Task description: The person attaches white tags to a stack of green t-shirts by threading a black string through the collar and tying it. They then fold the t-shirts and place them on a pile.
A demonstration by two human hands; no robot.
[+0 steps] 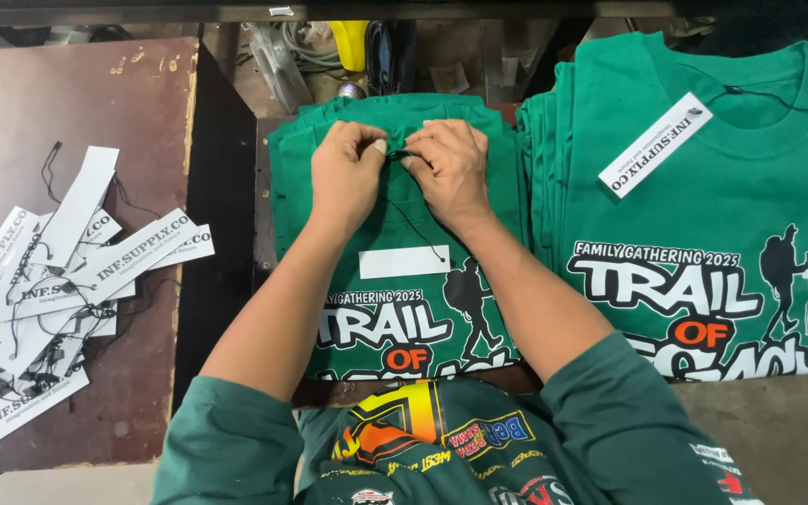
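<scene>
A person in a dark green long-sleeved jersey (441, 449) leans over a stack of green printed T-shirts (395, 309), both forearms stretched forward across the top shirt's white-and-orange hiker graphic. A blank white paper hang tag (404, 262) lies flat on the shirt's chest between the forearms, its thin black string (418, 229) running up toward the fingers. Farther up, at the shirt's collar, the left hand (346, 173) and right hand (449, 168) meet, fingertips of both pinched narrow on the string's looped end, knuckles nearly touching.

To the right, just beside this stack, a second pile of matching green T-shirts (703, 224) lies face up, a white tag (655, 145) already hanging by its string from the neckline and lying slantwise across the chest. To the left, across a dark gap, a worn brown surface (77, 93) carries a loose heap of white hang tags (44, 290) with tangled black strings. Beyond the shirts, clutter including clear plastic and a yellow object sits in shadow.
</scene>
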